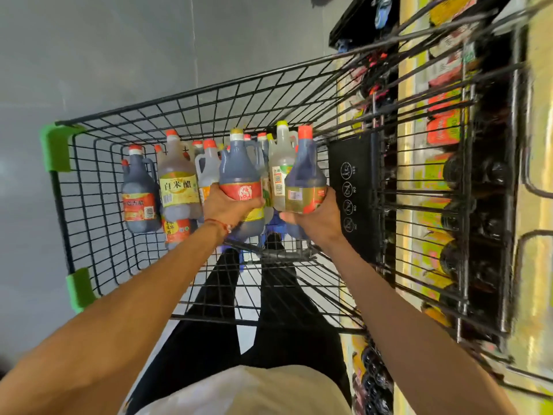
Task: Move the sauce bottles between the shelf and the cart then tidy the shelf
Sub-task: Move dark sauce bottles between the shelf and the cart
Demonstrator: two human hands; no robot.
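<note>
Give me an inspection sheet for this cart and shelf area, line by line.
Surface: black wire cart, green corner guards.
Job's things: several sauce bottles stand in the cart; yellow-capped bottle and red-capped bottle are in hand.
Clutter: nothing seen.
Grips: left hand grips the yellow-capped bottle; right hand grips the red-capped bottle.
Cables: nothing seen.
Surroundings: stocked shelf at right, blurred; black seat flap with icons.

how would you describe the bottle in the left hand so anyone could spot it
In the black wire cart, look at the bottles bunched near the middle. The left hand grips a dark bottle by its red label. It alone pairs dark sauce with a yellow cap; the dark neighbours have orange caps.
</note>
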